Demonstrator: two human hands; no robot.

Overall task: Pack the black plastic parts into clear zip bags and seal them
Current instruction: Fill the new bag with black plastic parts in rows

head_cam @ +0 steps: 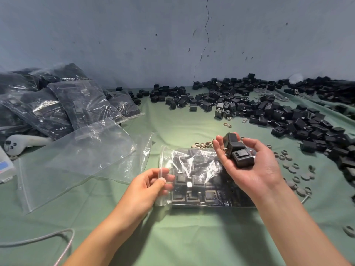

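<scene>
Clear plastic zip bag is lying flat at centre of the green cloth-covered table, mouth facing left, partly filled. Black square plastic parts are sitting inside it in rough rows, flat faces up, showing through crinkled glare-catching film. The zip strip along the left edge is standing open.

Left hand is pinching that open edge between thumb and curled fingers, lifting the upper lip slightly. Right hand is hovering palm-up over the bag's right end, fingers cupping three black cube-shaped plastic parts stacked against each other; one is showing a small metal prong, another a face with slots.

Two empty clear zip bags are lying overlapped just left of the working bag. Behind them a heap of filled clear bags is piling up at far left, dark with parts. A big loose pile of black parts is spreading across the back and right of the table. Small grey rings and discs are lying scattered right of the bag and just behind it.

A white handheld controller is lying near the filled bags, a white box sitting at the left edge, a grey braided cable looping at lower left. Cracked blue-grey wall is running behind.
</scene>
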